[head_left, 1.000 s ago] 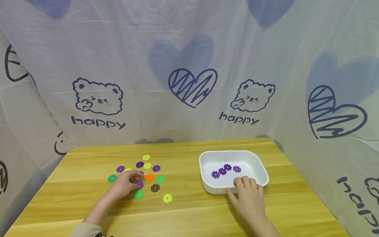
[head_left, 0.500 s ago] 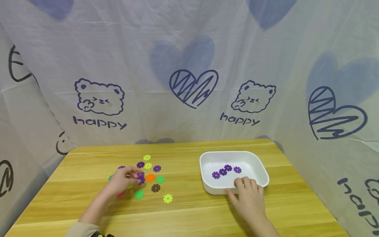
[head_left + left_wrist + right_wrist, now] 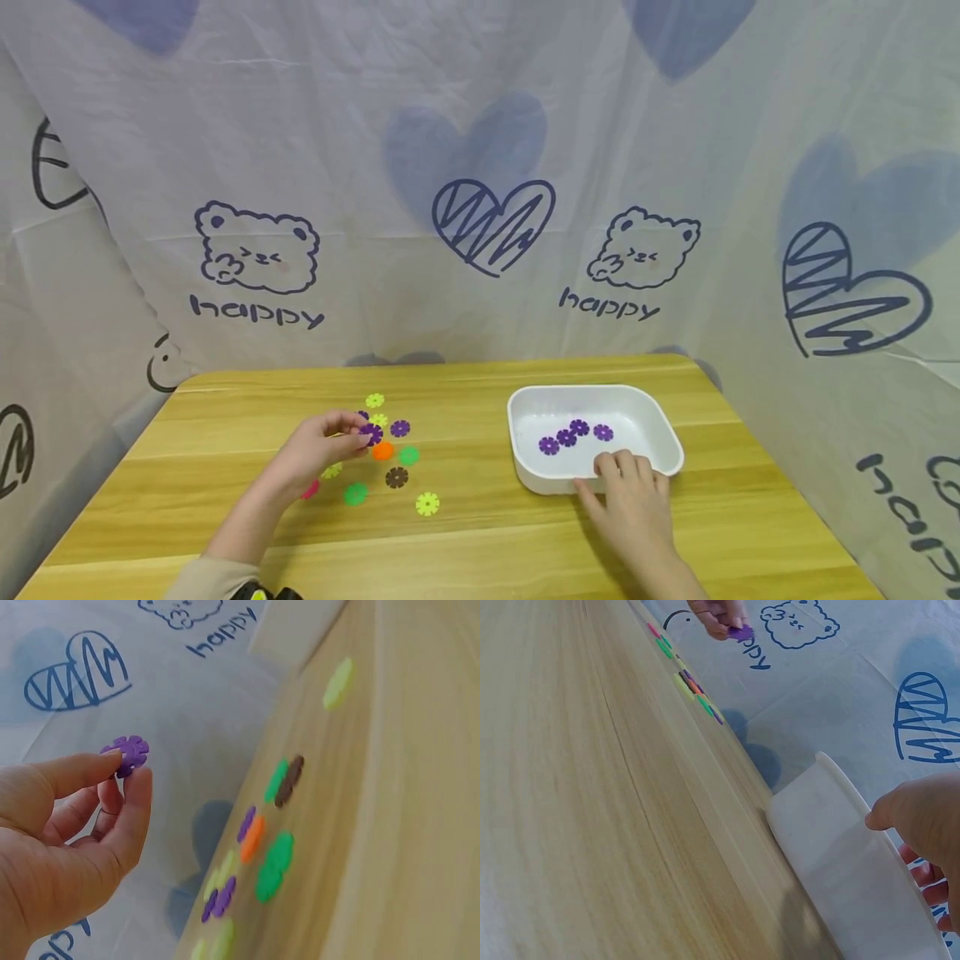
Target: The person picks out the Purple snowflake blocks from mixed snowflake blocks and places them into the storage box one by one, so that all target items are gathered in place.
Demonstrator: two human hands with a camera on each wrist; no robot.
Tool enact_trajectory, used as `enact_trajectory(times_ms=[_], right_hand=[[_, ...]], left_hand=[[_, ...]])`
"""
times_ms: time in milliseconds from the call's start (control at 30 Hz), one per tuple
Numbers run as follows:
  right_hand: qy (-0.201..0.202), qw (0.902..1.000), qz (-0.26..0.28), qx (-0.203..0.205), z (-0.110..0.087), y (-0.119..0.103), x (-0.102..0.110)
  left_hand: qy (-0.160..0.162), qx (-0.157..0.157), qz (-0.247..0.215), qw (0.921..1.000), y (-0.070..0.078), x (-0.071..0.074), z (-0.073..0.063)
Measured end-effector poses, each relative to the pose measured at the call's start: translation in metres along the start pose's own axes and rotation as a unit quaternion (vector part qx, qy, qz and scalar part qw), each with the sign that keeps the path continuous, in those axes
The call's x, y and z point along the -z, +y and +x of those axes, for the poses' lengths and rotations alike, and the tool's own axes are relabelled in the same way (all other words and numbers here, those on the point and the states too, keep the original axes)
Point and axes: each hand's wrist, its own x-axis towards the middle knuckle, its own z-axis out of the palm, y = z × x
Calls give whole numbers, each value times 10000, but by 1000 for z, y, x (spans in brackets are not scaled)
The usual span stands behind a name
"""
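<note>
My left hand (image 3: 321, 448) pinches a purple notched plastic disc (image 3: 129, 754) between thumb and fingers, raised above the table in both wrist views. Below it lie loose discs in several colours, among them an orange disc (image 3: 383, 451), a brown disc (image 3: 397, 477) and a green disc (image 3: 356, 494). My right hand (image 3: 633, 504) grips the near rim of a white plastic tub (image 3: 832, 847), thumb on the outer wall and fingers curled over inside. Several purple discs (image 3: 567, 437) lie flat on the tub's floor.
The tub stands toward the right on a wood-grain table (image 3: 480, 550). A yellow disc (image 3: 427, 503) lies nearest the front, between the loose group and the tub. Behind the table hangs a pale printed cloth (image 3: 360, 275).
My left hand has lifted the purple disc off the table and moved slightly up and right, uncovering a pink disc. The right hand keeps its grip on the tub.
</note>
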Motion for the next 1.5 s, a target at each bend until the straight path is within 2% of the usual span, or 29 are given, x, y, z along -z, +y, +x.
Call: enact_trajectory(times_ms=[100, 367, 700, 867, 1167, 1500], right_hand=[[35, 10000, 13, 14, 0, 1, -1], [169, 9998, 22, 43, -1, 2, -3], [123, 9999, -9, 28, -1, 2, -4], [33, 10000, 25, -15, 0, 2, -3], [191, 9998, 1, 47, -1, 3, -4], [52, 10000, 24, 1, -1, 4, -4]], left_hand=[[-91, -132, -212, 9996, 8, -5, 1], [-371, -142, -590, 9975, 30, -27, 10], [-913, -334, -1034, 9899, 44, -63, 34], [-1110, -287, -1285, 9851, 53, -82, 44], [-1245, -102, -1565, 9797, 59, -119, 71], [-1151, 138, -1856, 9758, 64, -156, 94]])
